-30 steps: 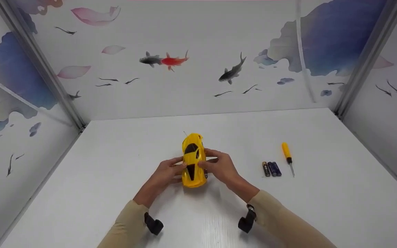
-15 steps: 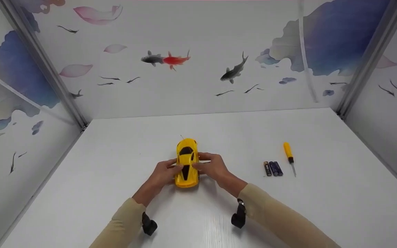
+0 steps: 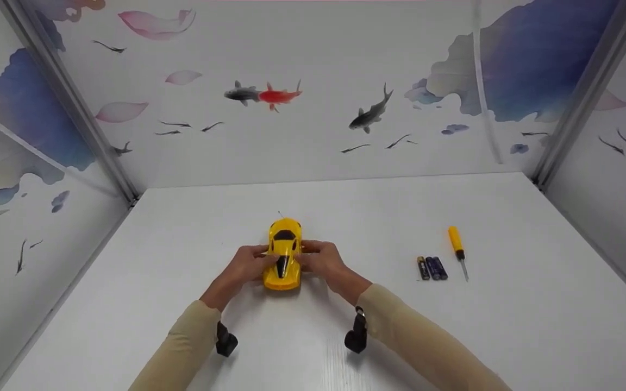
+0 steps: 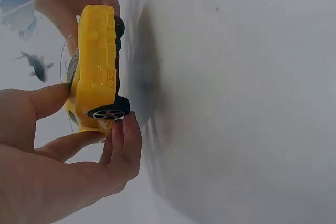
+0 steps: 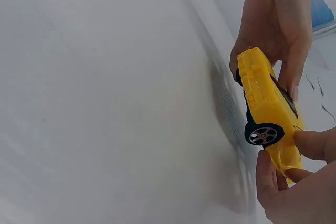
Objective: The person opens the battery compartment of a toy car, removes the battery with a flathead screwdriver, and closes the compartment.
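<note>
Between my two hands is a yellow toy car (image 3: 290, 278) with dark windows, black wheels and a thin wire antenna. My left hand (image 3: 249, 264) grips its left side, the thumb on the top and the other fingers along the side and underneath. On the opposite side my right hand (image 3: 323, 259) holds it the same way, thumb on top. In the left wrist view the toy car (image 4: 97, 72) shows a gap and a shadow between its wheels and the table, so it is held just above the surface. The right wrist view shows a spoked wheel (image 5: 263, 135) near the right fingertips.
To the right on the white table (image 3: 378, 217) lie several small items: a gold-and-black battery (image 3: 423, 268), two dark blue batteries (image 3: 436, 268) side by side, and a screwdriver (image 3: 456, 242) with a yellow handle. Printed wall panels (image 3: 313, 152) enclose the back and sides.
Both hands have carried the toy car to the left, and it has turned slightly so its front end and antenna shift left. The batteries and screwdriver have stayed in place.
</note>
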Motion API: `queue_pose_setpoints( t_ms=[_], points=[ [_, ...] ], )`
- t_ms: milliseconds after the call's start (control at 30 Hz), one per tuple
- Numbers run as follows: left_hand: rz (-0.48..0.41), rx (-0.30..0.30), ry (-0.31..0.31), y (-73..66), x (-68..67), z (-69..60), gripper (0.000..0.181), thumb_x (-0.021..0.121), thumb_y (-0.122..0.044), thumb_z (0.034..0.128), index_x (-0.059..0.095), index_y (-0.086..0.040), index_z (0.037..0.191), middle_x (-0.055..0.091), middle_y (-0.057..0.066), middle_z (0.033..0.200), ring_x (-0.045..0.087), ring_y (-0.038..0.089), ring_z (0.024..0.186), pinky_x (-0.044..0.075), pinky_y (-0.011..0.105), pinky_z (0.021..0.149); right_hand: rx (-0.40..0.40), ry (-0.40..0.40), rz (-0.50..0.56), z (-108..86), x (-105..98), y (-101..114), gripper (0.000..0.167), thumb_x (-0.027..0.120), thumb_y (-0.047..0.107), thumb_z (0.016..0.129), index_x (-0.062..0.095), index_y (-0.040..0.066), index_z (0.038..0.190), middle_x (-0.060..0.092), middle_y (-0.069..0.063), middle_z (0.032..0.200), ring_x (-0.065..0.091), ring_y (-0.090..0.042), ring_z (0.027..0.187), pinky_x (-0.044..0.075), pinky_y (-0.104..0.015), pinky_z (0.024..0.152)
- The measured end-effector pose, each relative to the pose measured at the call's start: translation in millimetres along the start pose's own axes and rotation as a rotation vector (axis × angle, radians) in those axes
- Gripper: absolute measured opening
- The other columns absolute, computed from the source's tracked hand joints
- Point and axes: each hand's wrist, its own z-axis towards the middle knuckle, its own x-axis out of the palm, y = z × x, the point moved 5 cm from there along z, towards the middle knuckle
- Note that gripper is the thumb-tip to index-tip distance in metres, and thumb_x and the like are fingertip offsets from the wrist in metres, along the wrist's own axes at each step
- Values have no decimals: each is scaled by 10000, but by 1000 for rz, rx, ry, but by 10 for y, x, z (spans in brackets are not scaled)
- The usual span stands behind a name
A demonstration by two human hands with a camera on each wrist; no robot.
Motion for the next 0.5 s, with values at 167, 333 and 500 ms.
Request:
queue_pose_setpoints(
  t_ms=[167,333,500],
  points=[
    [35,8,20,40,-67,41,594,605,-283,998,428,-42,1511,543,184,1455,609,255,1207,503,412,1069,0,6,4,30,78,-16,527,620,96,974,485,77,1483,573,-133,1420,641,-211,1158,536,-347,1022],
    [24,0,23,77,-93,82,600,613,-286,995,429,-34,1508,551,181,1445,608,251,1171,526,399,1033,2,7,-16,38,124,-32,512,607,68,973,491,46,1471,570,-147,1425,629,-228,1178,530,-360,1033],
    [17,-17,13,109,-103,110,576,617,-270,994,457,-14,1484,556,187,1436,604,265,1200,527,401,1036,18,-11,-28,45,126,-44,508,626,89,971,500,30,1459,586,-141,1398,634,-221,1158,539,-350,1020]
  ],
)
